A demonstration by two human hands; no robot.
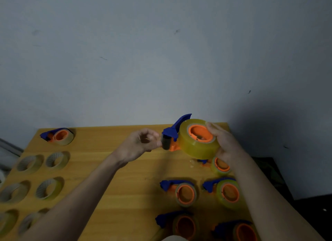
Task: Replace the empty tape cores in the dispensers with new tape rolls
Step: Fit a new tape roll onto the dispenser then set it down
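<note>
From the head camera, both forearms reach forward over a yellow wooden table (111,168) that stands against a pale grey wall (161,52). The right hand (226,147) holds a blue-and-orange tape dispenser (172,133) up above the table's far edge; a full yellowish tape roll (197,147) sits on the dispenser's orange hub, and the fingers wrap round the roll's right side from behind, one fingertip lying on its upper rim. The dispenser's blue blade end points up and to the left, away from that grip.

The left hand (142,143) is just left of the dispenser, its fingers curled with thumb and fingertips drawn together right beside the dark roller at the dispenser's front — whether they pinch a tape end or touch the roller is too blurred to tell.

On the table below the held dispenser, partly hidden by the right wrist, lies another dispenser (219,166). Nearer the camera four more loaded dispensers (185,193) lie in two rows on the right side. At the far left corner one lone dispenser (59,136) lies on its side. Down the left side loose tape rolls (50,188) lie in pairs — yellowish rings with pale cores.
</note>
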